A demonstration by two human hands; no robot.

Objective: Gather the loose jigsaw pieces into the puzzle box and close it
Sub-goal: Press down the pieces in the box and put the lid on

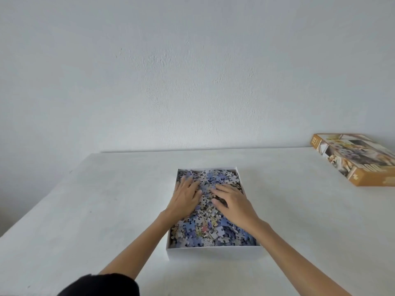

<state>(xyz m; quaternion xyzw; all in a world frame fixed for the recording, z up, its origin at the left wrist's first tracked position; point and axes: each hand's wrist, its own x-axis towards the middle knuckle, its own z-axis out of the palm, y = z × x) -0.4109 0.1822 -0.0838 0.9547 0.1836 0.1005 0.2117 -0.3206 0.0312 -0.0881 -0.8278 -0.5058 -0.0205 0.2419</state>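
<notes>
A white open puzzle box (213, 252) stands on the white table in front of me, filled with a heap of blue, white and multicoloured jigsaw pieces (210, 231). Both hands lie palm down on the heap in the box's far half. My left hand (186, 196) rests flat on the left side with fingers spread. On the right side, my right hand (234, 202) presses the pieces with fingers stretched toward the left. The box lid (354, 159), orange-edged with a picture on top, lies at the table's far right, apart from the box.
The white table (96, 210) runs up to a plain white wall (192, 71) behind. Its left edge slants down at the left of the view. A dark sleeve (100, 285) shows at the bottom.
</notes>
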